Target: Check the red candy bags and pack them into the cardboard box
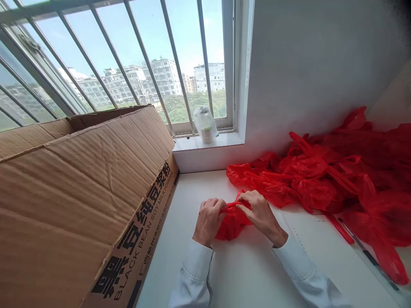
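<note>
A crumpled red plastic bag [230, 226] is held between my two hands, low over the white table [189, 192]. My left hand [208, 218] is closed on the bag's left side, its fingers curled over the gathered top edge. On the right side of the same bag, my right hand [259, 214] pinches the plastic between thumb and fingers. The bag's top is drawn in a band from hand to hand, and the rest hangs below. What the bag contains, if anything, cannot be made out.
A large open cardboard box [105, 171] stands at the left. A heap of red plastic bags [308, 179] covers the right side against the wall. Near it lie a pen [366, 252] and a white paper sheet [314, 239]. A bagged container [205, 124] stands on the sill.
</note>
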`<state>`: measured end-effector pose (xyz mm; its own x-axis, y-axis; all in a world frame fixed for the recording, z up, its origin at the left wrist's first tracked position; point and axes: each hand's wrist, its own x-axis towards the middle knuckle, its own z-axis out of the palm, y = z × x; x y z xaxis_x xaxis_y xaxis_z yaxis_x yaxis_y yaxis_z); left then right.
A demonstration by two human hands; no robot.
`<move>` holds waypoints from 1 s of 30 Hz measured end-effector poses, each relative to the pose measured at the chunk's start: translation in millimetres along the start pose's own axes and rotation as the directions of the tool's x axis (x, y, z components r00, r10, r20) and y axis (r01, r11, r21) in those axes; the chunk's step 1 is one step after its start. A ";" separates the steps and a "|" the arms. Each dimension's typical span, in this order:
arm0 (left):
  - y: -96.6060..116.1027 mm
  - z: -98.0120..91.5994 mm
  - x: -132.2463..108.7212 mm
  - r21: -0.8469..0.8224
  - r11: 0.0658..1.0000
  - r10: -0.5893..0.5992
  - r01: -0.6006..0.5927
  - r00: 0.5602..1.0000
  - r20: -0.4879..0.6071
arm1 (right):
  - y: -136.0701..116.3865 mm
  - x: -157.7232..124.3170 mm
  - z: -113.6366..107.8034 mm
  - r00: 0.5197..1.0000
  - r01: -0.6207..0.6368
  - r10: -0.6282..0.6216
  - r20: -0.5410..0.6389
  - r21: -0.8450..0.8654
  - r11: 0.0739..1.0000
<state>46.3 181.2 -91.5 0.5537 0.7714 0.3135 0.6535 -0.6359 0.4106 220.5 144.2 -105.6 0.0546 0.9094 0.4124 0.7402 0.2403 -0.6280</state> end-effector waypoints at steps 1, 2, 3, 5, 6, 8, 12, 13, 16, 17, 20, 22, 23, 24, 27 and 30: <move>-2.8 -0.8 -0.1 -0.033 0.999 -0.007 0.007 1.000 -0.011 | 1.2 0.6 -1.5 1.000 -0.013 0.014 -0.020 0.022 1.000; -5.6 -2.8 -0.5 -0.091 0.996 -0.015 0.012 1.000 -0.027 | 3.3 1.2 -4.0 0.998 -0.036 0.038 -0.044 0.048 0.998; -8.4 -5.7 -1.1 -0.162 0.987 -0.026 0.017 0.998 -0.050 | 6.3 1.9 -7.4 0.995 -0.066 0.072 -0.072 0.073 0.995; -14.1 -13.1 -2.9 -0.312 0.949 -0.071 0.038 0.993 -0.094 | 14.2 3.5 -14.8 0.981 -0.137 0.153 -0.119 0.131 0.982; -17.1 -16.9 -3.8 -0.382 0.923 -0.104 0.057 0.989 -0.105 | 18.6 4.3 -18.0 0.973 -0.171 0.193 -0.125 0.168 0.971; -23.4 -23.0 -5.4 -0.507 0.856 -0.176 0.101 0.979 -0.102 | 27.0 5.8 -22.5 0.961 -0.224 0.257 -0.101 0.255 0.941; -31.9 -28.0 -6.6 -0.715 0.683 -0.278 0.151 0.959 -0.063 | 36.4 7.3 -25.7 0.961 -0.253 0.276 -0.026 0.330 0.910; -32.1 -28.6 -6.6 -0.738 0.658 -0.284 0.148 0.957 -0.061 | 36.5 7.3 -26.7 0.964 -0.247 0.264 -0.008 0.324 0.913; -25.5 -31.0 -6.6 -0.688 0.718 -0.219 0.100 0.972 -0.087 | 31.9 6.9 -31.1 0.979 -0.203 0.200 0.041 0.289 0.936; -20.9 -31.6 -6.5 -0.623 0.779 -0.174 0.070 0.979 -0.108 | 28.8 6.6 -32.5 0.984 -0.179 0.171 0.051 0.271 0.946; -3.4 -29.2 -5.3 -0.323 0.945 -0.001 -0.050 0.988 -0.155 | 17.3 5.2 -33.8 0.992 -0.112 0.095 0.085 0.230 0.967; 7.1 -23.5 -4.0 -0.143 0.985 0.072 -0.096 0.984 -0.161 | 10.5 3.9 -31.8 0.992 -0.084 0.063 0.107 0.209 0.974; 10.8 -20.1 -3.5 -0.076 0.991 0.093 -0.106 0.984 -0.154 | 8.3 3.2 -30.4 0.992 -0.074 0.052 0.116 0.195 0.978; 13.2 -17.1 -3.1 -0.025 0.993 0.107 -0.111 0.984 -0.143 | 6.9 2.6 -29.0 0.992 -0.064 0.044 0.118 0.177 0.982; 14.0 -13.2 -3.3 0.028 0.993 0.114 -0.111 0.986 -0.118 | 6.5 1.5 -28.0 0.994 -0.046 0.029 0.105 0.156 0.987; 10.1 -16.8 -3.8 -0.141 0.988 0.029 -0.055 0.984 -0.178 | 5.2 1.6 -33.4 0.996 -0.077 0.064 0.063 0.229 0.970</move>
<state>42.1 172.2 -74.2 0.4713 0.7444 0.4730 0.5427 -0.6675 0.5097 246.9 135.5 -86.2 0.0596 0.9426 0.3287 0.5603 0.2409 -0.7925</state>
